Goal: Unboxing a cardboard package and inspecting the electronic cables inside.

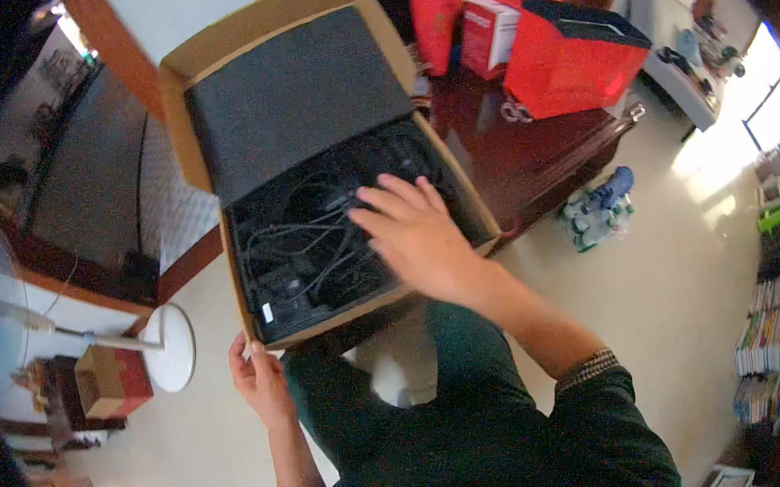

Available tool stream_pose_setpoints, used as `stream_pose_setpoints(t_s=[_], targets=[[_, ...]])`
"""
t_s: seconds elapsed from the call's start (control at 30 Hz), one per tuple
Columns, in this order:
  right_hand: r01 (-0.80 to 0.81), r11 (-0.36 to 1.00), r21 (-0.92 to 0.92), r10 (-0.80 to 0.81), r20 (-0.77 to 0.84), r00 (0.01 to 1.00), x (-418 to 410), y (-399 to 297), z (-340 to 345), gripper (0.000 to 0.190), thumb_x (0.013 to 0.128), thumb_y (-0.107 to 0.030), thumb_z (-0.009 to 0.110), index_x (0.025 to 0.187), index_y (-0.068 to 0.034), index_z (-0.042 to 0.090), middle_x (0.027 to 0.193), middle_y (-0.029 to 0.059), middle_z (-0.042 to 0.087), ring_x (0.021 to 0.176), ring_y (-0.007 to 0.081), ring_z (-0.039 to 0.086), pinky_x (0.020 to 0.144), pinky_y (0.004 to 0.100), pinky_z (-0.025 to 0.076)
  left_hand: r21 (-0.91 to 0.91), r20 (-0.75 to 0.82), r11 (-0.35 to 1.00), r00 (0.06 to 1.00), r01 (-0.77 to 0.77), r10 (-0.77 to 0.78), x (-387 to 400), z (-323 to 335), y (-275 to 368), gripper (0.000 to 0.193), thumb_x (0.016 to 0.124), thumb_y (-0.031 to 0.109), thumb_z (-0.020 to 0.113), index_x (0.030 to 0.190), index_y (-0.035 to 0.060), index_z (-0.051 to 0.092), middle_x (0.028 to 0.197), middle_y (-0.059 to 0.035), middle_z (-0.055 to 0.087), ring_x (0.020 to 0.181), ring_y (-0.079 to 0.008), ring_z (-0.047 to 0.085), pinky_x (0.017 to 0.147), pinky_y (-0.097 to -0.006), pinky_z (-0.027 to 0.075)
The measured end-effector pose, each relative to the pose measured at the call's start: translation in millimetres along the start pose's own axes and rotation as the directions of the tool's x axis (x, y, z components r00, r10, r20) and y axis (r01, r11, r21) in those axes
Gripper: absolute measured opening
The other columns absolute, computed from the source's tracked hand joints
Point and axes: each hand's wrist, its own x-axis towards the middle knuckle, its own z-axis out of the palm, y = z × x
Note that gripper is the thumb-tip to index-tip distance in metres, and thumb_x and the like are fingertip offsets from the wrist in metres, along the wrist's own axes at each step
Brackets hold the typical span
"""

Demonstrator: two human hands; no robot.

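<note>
A cardboard box (457, 175) stands with its lid raised in front of me, on a dark red wooden table. Black foam (294, 99) lines the lid. Inside the lower half lie tangled dark cables (320, 239) and other black items too dim to tell apart. My left hand (259, 377) grips the box's near left corner, thumb on top. Over the cables is my right hand (417, 234), palm down with fingers spread; it holds nothing that I can see, and whether it touches the cables cannot be told.
On the table (493, 144), right of the box, stand a red bag (569, 64), a red-and-white carton (489, 36) and a red cylinder (437, 27). Plastic bottles (596, 215) lie on the floor beyond. A white fan base (170, 350) is at left, stacked books (770, 339) at right.
</note>
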Motion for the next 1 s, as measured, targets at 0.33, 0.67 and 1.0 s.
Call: stream_pose_setpoints(t_s=[0.33, 0.67, 1.0], targets=[[-0.023, 1.0, 0.011, 0.022, 0.092, 0.996, -6.5, 4.7, 16.2, 0.047, 0.082, -0.015, 0.067, 0.127, -0.01, 0.055, 0.143, 0.0097, 0.042, 0.135, 0.0334, 0.033, 0.112, 0.0573, 0.021, -0.079, 0.021, 0.997, 1.0, 0.014, -0.012, -1.0, -6.2, -11.1, 0.029, 0.098, 0.022, 0.055, 0.121, 0.0058, 0.049, 0.064, 0.0038, 0.048, 0.052, -0.0024, 0.042, 0.042, -0.0173, 0.03], [-0.007, 1.0, -0.006, 0.007, 0.126, 0.992, -4.2, 6.7, 20.2, 0.048, 0.083, -0.016, 0.065, 0.129, -0.01, 0.054, 0.142, 0.009, 0.042, 0.136, 0.0319, 0.034, 0.113, 0.0557, 0.02, 0.048, 0.07, 0.997, 0.996, -0.065, 0.062, -10.8, -26.7, -46.5, 0.034, 0.097, 0.015, 0.053, 0.129, 0.0062, 0.043, 0.069, 0.0019, 0.05, 0.053, -0.0037, 0.043, 0.044, -0.0177, 0.033], [-0.023, 1.0, -0.01, 0.024, 0.13, 0.991, -1.5, 1.2, 17.5, 0.045, 0.084, -0.017, 0.064, 0.128, -0.009, 0.054, 0.142, 0.0105, 0.043, 0.136, 0.0325, 0.033, 0.113, 0.0555, 0.02, -0.013, 0.059, 0.999, 0.997, -0.044, 0.044, -10.9, -28.0, -61.1, 0.037, 0.091, 0.002, 0.059, 0.125, 0.0038, 0.045, 0.068, 0.0014, 0.053, 0.057, -0.0041, 0.047, 0.048, -0.0178, 0.037]])
